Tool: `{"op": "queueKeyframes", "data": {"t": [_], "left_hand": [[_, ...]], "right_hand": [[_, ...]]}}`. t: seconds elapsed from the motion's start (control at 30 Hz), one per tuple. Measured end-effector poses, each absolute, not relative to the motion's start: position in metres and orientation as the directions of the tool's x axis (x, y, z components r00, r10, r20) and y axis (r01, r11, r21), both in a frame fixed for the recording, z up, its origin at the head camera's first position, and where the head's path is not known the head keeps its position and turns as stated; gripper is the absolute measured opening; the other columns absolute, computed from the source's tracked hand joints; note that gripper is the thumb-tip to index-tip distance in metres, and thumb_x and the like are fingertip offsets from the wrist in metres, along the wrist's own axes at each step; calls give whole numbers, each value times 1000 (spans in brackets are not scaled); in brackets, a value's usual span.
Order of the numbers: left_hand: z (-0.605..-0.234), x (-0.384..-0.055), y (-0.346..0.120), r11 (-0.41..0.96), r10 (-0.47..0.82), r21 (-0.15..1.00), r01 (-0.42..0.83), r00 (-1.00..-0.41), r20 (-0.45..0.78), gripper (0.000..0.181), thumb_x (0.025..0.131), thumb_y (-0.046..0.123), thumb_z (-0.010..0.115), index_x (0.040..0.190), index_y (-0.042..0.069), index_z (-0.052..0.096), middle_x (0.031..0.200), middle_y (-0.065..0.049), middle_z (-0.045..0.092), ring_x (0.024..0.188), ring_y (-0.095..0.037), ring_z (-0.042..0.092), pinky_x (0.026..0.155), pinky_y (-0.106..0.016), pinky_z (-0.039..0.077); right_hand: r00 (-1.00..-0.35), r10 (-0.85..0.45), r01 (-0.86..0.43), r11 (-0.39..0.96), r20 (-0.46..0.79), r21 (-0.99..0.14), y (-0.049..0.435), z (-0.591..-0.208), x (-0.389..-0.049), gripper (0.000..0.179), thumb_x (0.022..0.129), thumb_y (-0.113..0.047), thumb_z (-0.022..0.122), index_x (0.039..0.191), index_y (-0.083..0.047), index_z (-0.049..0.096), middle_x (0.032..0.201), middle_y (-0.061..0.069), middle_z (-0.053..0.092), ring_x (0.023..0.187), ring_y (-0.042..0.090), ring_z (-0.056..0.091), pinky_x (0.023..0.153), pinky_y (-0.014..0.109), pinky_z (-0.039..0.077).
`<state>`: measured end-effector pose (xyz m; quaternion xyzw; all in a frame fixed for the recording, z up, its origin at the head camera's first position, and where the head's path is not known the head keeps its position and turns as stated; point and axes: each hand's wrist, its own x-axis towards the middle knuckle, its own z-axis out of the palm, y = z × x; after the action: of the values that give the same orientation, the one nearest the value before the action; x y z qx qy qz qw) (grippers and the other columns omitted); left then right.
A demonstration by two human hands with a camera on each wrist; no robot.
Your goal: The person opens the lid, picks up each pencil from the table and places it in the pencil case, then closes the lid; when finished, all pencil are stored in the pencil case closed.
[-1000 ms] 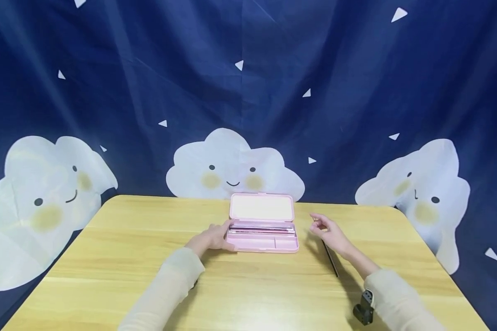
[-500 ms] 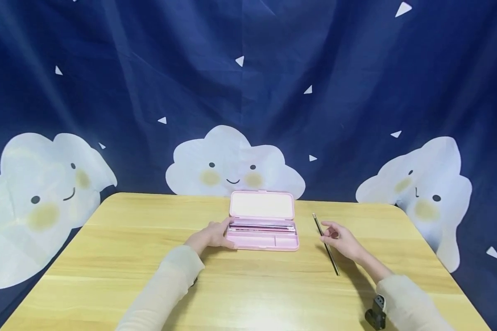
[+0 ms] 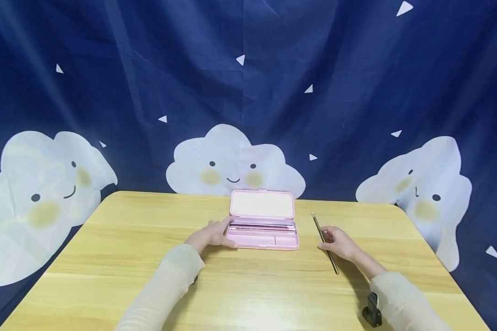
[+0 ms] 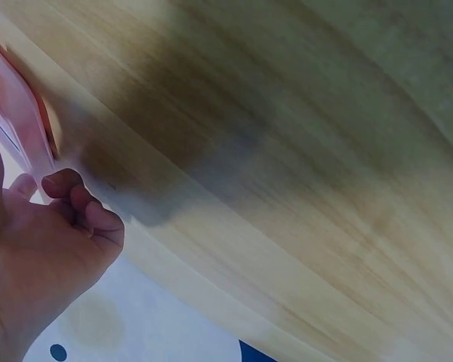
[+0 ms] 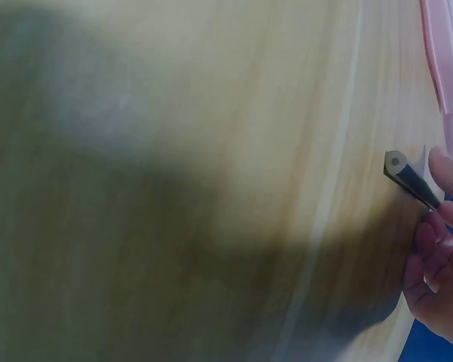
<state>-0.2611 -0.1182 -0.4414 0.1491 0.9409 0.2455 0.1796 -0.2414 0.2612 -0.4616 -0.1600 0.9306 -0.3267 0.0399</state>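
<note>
A pink pencil case lies on the table with its lid raised at the back. Several pencils fill its rear compartment; shallow sections lie in front. My left hand grips the left end of the case, thumb at the front corner and fingers at the rear. To the right of the case, a dark pencil with a light tip at its far end lies at a slant. My right hand pinches it near the middle between thumb and fingers. In the right wrist view its flat, unsharpened end shows.
The light wooden table stretches out around the case. Behind its far edge hangs a dark blue curtain with clouds and white triangles. A black wrist camera hangs under the right sleeve.
My right hand has shifted from the pencil's far end toward me and closed on its middle. The left hand stays at the case.
</note>
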Motion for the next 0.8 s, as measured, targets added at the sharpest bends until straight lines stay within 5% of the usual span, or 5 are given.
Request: {"op": "queueKeyframes", "data": {"t": [0.37,0.8], "left_hand": [[-437,-263,-120,842,362,505,188,-892,-272,93,70,34,77,143,9,25,132,-28,41,120,-43,33,100,-55,28],[-439,-260,-118,842,351,513,166,-891,-287,93,70,35,77,143,11,25,133,-27,41,121,-41,33,100,-55,28]], "right_hand": [[-919,-393,-322,715,24,-620,258,-459,-246,41,78,3,63,115,15,50,77,6,49,71,16,42,64,31,39],[-946,-310,-312,773,100,-553,253,-460,-246,22,75,7,57,97,9,62,77,9,57,73,21,51,66,35,43]]}}
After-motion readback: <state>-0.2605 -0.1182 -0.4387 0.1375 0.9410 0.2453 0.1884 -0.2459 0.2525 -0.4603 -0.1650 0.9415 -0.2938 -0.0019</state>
